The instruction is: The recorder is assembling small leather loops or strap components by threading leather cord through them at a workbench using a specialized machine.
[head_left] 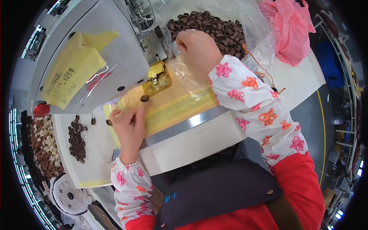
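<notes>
My left hand is closed over the yellow-taped work plate of a sewing machine, its fingers curled. One small brown loop shows at the outer edge of its fingers. Just beyond the thumb lies another brown loop. What the curled fingers grip is hidden. Farther off and to the right, my right hand is closed beside a big heap of brown loops in clear plastic. Its fingertips are hidden by the hand itself. The machine's presser foot sits between the two hands.
Left of the plate lies a cluster of brown loops with loose threads. A pink plastic bag stands at the far right, and an orange cord hangs by my right sleeve. At lower left is a white fan.
</notes>
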A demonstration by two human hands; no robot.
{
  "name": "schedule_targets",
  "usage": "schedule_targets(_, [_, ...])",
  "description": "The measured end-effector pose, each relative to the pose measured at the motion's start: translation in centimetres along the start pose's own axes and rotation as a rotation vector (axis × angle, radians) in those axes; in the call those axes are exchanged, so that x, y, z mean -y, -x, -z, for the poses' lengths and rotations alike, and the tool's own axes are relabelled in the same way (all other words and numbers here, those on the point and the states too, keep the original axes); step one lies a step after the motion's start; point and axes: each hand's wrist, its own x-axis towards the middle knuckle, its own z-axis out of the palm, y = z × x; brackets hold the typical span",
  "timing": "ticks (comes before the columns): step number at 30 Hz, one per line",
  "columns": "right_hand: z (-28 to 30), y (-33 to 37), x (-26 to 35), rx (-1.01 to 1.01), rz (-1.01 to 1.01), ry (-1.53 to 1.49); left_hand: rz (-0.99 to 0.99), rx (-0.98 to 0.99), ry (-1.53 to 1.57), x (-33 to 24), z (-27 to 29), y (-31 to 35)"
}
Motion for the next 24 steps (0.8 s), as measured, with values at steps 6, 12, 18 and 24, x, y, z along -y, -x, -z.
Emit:
schedule_targets(6, [-1.7,-2.2,-2.7,0.057,0.041,0.373,0.286,-0.087,0.056,4.2,2.8,2.0])
schedule_targets(12, [-2.5,-2.4,-2.6,0.108,0.031,0.455,-0.041,0.010,-0.138,0.1,0.8,-0.8])
schedule_targets(18, [-0.2,-0.8,-1.3,0.069,0.077,-0.030,-0.116,-0.118,-0.156,-0.2,-4.4,-3.0])
schedule_targets(24, [0.5,3.0,3.9,0.597,-0.393,-0.972,0.015,-0.051,-0.145,0.5,-4.0,-2.8])
